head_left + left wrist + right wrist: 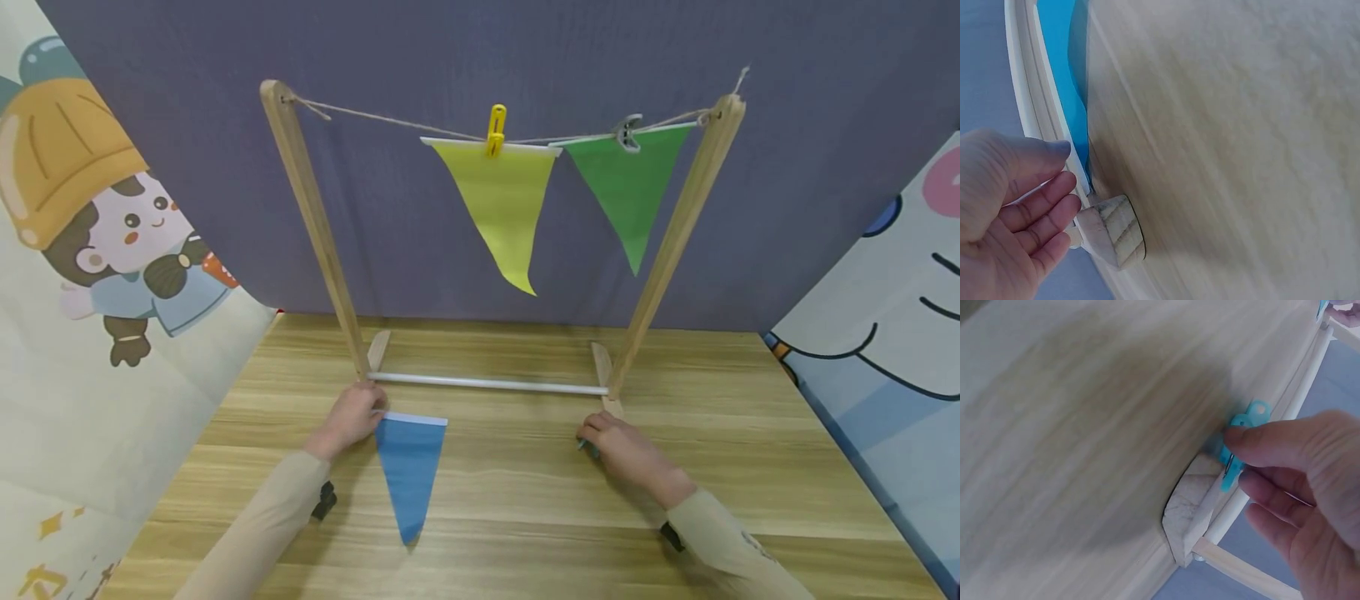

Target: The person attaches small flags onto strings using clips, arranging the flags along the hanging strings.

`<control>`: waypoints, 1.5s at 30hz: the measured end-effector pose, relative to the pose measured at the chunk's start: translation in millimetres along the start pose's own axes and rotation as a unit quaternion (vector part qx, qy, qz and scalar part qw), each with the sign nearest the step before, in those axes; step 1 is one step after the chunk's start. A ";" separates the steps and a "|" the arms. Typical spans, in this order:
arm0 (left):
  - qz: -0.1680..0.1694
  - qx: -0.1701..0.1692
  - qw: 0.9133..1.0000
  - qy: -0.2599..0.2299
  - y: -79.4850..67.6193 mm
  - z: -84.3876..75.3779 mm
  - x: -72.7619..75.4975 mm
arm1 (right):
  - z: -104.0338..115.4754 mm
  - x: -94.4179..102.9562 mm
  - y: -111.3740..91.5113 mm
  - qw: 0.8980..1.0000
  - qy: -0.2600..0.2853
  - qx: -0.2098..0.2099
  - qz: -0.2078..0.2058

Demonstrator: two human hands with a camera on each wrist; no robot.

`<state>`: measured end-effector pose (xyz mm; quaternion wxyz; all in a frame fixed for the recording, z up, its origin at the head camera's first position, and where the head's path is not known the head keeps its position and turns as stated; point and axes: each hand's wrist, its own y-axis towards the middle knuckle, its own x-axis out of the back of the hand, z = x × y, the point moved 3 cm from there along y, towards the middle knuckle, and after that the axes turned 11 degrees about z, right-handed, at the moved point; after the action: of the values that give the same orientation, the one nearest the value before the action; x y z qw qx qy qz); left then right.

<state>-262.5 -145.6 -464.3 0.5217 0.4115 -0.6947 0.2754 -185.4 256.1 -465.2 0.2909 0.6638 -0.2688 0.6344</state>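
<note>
A blue triangular pennant [410,471] with a white strip along its top hangs or lies low in front of the frame, point toward the near side. My left hand [354,414] pinches the left end of that strip between thumb and fingers; in the left wrist view the pennant's blue cloth [1063,56] runs upward from the fingertips. My right hand [622,450] pinches a teal clothespin [1259,411] near the frame's right foot. On the string [390,121] above hang a yellow pennant [502,192] under a yellow clothespin [496,131] and a green pennant [630,179] under a grey clip [628,133].
Two wooden posts [318,225] hold the string, joined low down by a white rod [487,384]. Wooden feet [1119,234] support them on the wood-grain table [510,500]. Behind stands a grey-blue panel [480,50], with cartoon-printed sheets on both sides.
</note>
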 end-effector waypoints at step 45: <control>-0.050 -0.052 0.967 -0.244 -5.0 7.1 1.0 | 15.5 33.2 17.5 0.894 0.396 -0.003 -0.208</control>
<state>-261.8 -154.2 -465.7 0.3699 0.4726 -0.7932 0.1033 -185.8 233.2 -431.7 0.5007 0.3975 0.0112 0.7689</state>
